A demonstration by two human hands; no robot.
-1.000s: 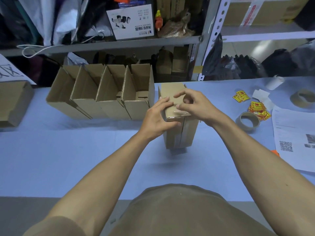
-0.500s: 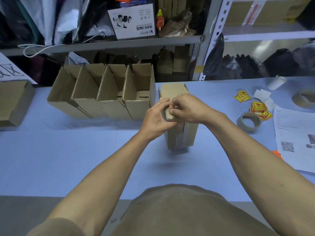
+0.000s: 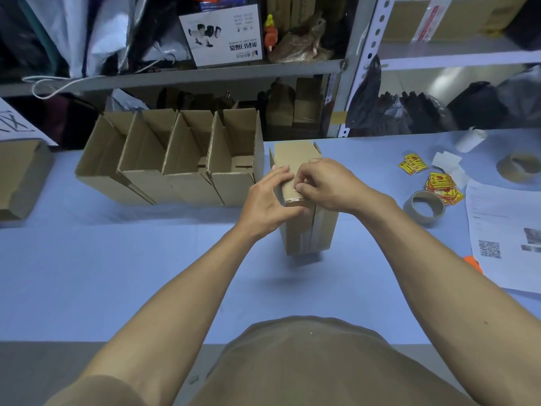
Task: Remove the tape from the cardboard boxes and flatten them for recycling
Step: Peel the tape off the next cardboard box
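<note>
Blue table (image 3: 146,273), upright cardboard box (image 3: 295,230)

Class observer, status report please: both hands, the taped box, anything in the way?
Left hand grips the upright box. Right hand pinching at clear tape on its top edge. Open boxes alongside, left; not obstructing.

Plain brown cardboard boxes (image 3: 175,159) stand on a pale blue bench (image 3: 117,273); the stickers (image 3: 440,183) are yellow with red print.
</note>
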